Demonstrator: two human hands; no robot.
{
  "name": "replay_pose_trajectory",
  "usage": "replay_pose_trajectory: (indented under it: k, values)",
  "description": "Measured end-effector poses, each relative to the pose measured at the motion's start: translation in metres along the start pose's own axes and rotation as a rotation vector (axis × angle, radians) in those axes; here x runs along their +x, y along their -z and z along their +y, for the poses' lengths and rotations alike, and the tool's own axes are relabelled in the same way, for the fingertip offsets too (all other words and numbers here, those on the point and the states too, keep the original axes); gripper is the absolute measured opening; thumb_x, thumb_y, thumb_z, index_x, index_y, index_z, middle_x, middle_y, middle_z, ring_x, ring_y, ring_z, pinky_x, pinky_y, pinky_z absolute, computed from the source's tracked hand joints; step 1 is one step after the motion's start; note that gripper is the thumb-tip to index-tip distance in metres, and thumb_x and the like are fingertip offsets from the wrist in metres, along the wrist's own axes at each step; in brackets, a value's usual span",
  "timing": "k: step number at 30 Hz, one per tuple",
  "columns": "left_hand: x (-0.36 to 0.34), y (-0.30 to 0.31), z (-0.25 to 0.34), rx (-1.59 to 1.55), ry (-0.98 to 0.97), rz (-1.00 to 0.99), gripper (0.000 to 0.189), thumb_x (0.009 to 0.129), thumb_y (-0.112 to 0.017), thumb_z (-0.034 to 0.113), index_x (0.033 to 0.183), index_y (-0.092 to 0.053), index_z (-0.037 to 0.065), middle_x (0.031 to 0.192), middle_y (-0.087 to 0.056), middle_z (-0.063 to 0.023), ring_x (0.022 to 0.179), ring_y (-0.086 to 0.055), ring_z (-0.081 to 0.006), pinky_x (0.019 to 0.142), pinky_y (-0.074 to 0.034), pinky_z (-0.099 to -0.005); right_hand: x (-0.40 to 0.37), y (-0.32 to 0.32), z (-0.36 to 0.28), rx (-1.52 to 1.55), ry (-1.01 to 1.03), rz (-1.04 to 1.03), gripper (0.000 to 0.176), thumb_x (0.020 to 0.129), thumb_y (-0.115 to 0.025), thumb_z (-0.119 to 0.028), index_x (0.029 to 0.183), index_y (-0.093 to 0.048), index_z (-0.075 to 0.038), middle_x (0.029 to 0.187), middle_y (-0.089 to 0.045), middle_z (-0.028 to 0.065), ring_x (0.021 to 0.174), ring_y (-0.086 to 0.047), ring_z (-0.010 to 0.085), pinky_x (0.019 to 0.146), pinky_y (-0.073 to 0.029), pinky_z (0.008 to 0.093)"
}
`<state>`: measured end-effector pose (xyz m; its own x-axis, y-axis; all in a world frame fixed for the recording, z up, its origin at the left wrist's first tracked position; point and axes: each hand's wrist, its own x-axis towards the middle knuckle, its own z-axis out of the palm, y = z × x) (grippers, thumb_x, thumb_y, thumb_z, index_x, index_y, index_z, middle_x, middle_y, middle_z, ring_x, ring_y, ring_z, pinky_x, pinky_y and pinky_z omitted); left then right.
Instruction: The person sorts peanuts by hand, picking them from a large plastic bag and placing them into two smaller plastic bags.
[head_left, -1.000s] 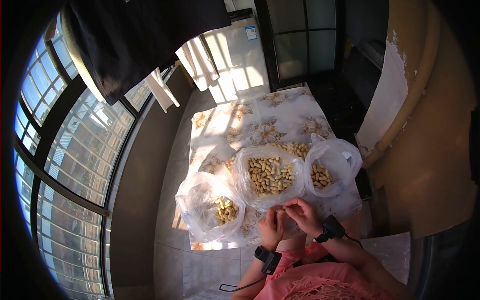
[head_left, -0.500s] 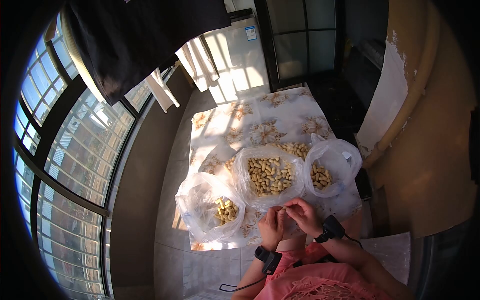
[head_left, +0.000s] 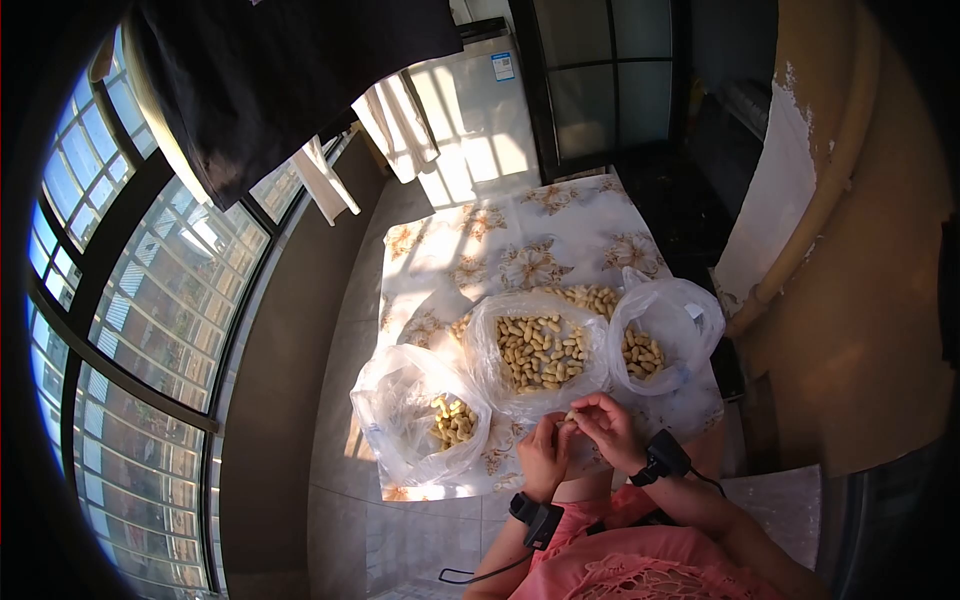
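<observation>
Both hands meet over the near edge of the table, fingertips pinched around one small peanut point(head_left: 571, 416) in its shell. My left hand point(head_left: 543, 456) is closed at its lower left side, and my right hand point(head_left: 613, 433) is closed on it from the right. Just beyond them is an open clear plastic bag point(head_left: 482, 376) of unshelled peanuts point(head_left: 541, 352). A second bag point(head_left: 385, 400), to the left, has a smaller heap of peanuts point(head_left: 453, 422). On the right, a third bag point(head_left: 692, 318) contains more peanuts point(head_left: 641, 354).
Loose peanuts point(head_left: 590, 299) lie behind the middle bag on the flowered tablecloth point(head_left: 560, 235). Dark cloth point(head_left: 300, 80) hangs at the upper left, near the barred window point(head_left: 170, 285). A white appliance point(head_left: 475, 120) stands beyond the table, and a brown wall point(head_left: 850, 330) rises at right.
My right fingers have shifted very slightly, and the peanut between the fingertips shows a little more. Bags and heaps look unchanged.
</observation>
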<state>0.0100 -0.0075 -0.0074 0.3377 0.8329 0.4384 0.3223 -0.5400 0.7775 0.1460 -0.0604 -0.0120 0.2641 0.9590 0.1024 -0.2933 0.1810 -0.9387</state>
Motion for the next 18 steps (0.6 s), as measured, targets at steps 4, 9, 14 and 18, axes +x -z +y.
replay_pose_trajectory:
  k: [4, 9, 14, 18]
  values:
    - [-0.0010, -0.0007, -0.0017, 0.006, -0.004, 0.005, 0.019, 0.092, -0.072, 0.021, 0.099, -0.064, 0.006, 0.061, -0.059, -0.0068, 0.049, -0.056, -0.0189, 0.049, -0.044, -0.0318, 0.0006, 0.0009, 0.0005, -0.004, 0.004, -0.019, 0.018, 0.101, -0.057, -0.008, 0.117, -0.056, 0.001, 0.108, -0.063, 0.0057, 0.100, -0.063, 0.0111, 0.088, -0.054, 0.0268]
    - [-0.0024, -0.0017, -0.0038, 0.000, 0.024, -0.011, 0.018, 0.090, -0.073, 0.020, 0.101, -0.064, 0.007, 0.063, -0.058, -0.0078, 0.052, -0.057, -0.0219, 0.051, -0.044, -0.0346, 0.0007, 0.0007, -0.0007, 0.026, -0.002, -0.034, 0.017, 0.102, -0.057, -0.008, 0.116, -0.056, 0.001, 0.108, -0.063, 0.0061, 0.100, -0.064, 0.0113, 0.088, -0.054, 0.0269]
    - [-0.0013, -0.0012, -0.0013, -0.011, 0.010, 0.011, 0.018, 0.089, -0.074, 0.018, 0.100, -0.065, 0.007, 0.058, -0.054, -0.0052, 0.048, -0.052, -0.0164, 0.048, -0.041, -0.0312, 0.0004, 0.0009, -0.0019, 0.022, -0.005, -0.037, 0.017, 0.101, -0.058, -0.009, 0.116, -0.056, 0.000, 0.107, -0.063, 0.0052, 0.100, -0.064, 0.0109, 0.087, -0.053, 0.0265]
    - [-0.0018, 0.0011, 0.0001, 0.003, 0.031, -0.013, 0.018, 0.089, -0.074, 0.019, 0.101, -0.065, 0.008, 0.061, -0.055, -0.0060, 0.050, -0.054, -0.0201, 0.049, -0.043, -0.0338, 0.0006, 0.0022, 0.0005, 0.041, 0.002, -0.042, 0.016, 0.101, -0.059, -0.009, 0.113, -0.056, 0.000, 0.107, -0.062, 0.0041, 0.099, -0.062, 0.0095, 0.085, -0.052, 0.0249]
